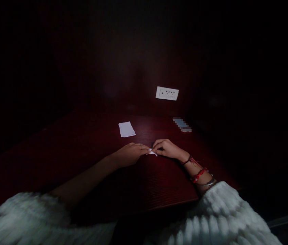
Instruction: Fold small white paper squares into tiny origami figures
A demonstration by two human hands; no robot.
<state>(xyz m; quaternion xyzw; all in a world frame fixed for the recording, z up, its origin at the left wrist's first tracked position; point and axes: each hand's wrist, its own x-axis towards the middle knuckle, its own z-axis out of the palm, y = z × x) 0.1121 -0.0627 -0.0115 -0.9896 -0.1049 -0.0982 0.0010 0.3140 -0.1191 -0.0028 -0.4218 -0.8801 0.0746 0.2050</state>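
Observation:
Between my hands, on the dark red table (pixel 163 183), lies a small folded piece of white paper (pixel 153 152). From the left, my left hand (pixel 131 152) reaches over, its fingertips pressed on the paper's left edge. My right hand (pixel 166 148) pinches the paper's right part between thumb and fingers. Part of the paper is hidden under the fingertips, so its full shape does not show. Just beyond my left hand is a stack of white paper sheets (pixel 126 129), lying flat and touched by neither hand.
A phone-like flat object (pixel 182 125), blurred by pixelation, lies at the back right of the table. On the wall behind is a white power socket (pixel 167 93). The table's front edge runs close to me, and the surroundings are very dark.

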